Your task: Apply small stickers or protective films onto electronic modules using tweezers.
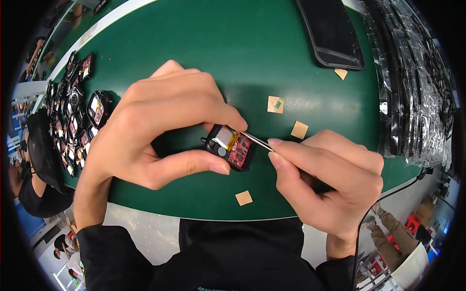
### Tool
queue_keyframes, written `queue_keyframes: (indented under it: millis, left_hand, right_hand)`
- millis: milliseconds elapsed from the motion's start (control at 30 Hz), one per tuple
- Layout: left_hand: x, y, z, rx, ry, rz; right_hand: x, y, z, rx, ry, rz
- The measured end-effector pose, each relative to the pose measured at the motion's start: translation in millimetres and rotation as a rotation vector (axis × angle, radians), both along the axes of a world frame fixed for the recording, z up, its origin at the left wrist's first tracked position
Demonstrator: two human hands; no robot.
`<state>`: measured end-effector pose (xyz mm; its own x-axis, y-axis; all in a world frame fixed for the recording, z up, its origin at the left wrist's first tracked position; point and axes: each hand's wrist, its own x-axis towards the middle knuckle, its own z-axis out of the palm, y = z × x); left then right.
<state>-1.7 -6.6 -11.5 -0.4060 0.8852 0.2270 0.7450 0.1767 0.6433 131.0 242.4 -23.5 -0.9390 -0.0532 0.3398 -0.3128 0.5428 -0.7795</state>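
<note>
Nearest, a tan square [244,198] lies flat on the green table [194,34]. Beyond it, a small black device [240,151], red circuit board exposed, sits pinched between thumb and index finger of the left hand [151,112]; the right hand [337,178], thumb and index closed on metal tweezers [261,142], brings their tip to its far edge, contact unclear. Farther out: a black phone [335,36].

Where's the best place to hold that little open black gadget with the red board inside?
Probably by opposite outer edges of the gadget, coming from the left, as the left hand does. Its open face bares the red board and silver pouch, so fingers seem best kept off those; the right hand has tweezers at the right side.
</note>
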Motion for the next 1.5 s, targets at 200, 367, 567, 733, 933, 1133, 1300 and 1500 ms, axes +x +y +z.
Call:
queue_keyframes:
  millis: [200, 367, 567, 733, 933, 1133, 1300, 1500]
  left_hand:
    - [-2.3, -0.8, 8.0, -0.057, -0.003, -0.014]
    - [1.2, 5.2, 11.3, -0.093, -0.012, 0.079]
    - [8.2, 10.0, 5.9, -0.117, 0.071, 0.101]
    - [7.3, 3.1, 11.3, -0.034, -0.095, 0.263]
    - [-22.9, 48.8, 71.7, 0.153, 0.051, 0.299]
    - [-69.9, 202.2, 116.2, 0.214, 0.132, -0.079]
    - [-125.2, 275.0, 121.1, 0.071, 0.148, -0.144]
    - [-139.9, 276.6, 83.2, 0.052, 0.227, -0.132]
  right_hand:
    - [-2.2, 0.9, -2.2, -0.009, 0.077, 0.02]
    - [-1.0, 5.6, 3.8, -0.073, 0.122, -0.124]
    - [3.0, 6.8, -4.5, -0.23, 0.167, -0.227]
    - [6.7, 4.3, -9.6, -0.353, 0.195, -0.26]
    - [6.5, 0.2, -7.6, -0.332, 0.181, -0.216]
    - [5.7, 11.4, -12.7, -0.287, 0.199, -0.222]
    - [11.1, 6.5, -3.0, -0.277, 0.177, -0.186]
    - [9.3, 1.7, -5.7, -0.289, 0.107, -0.202]
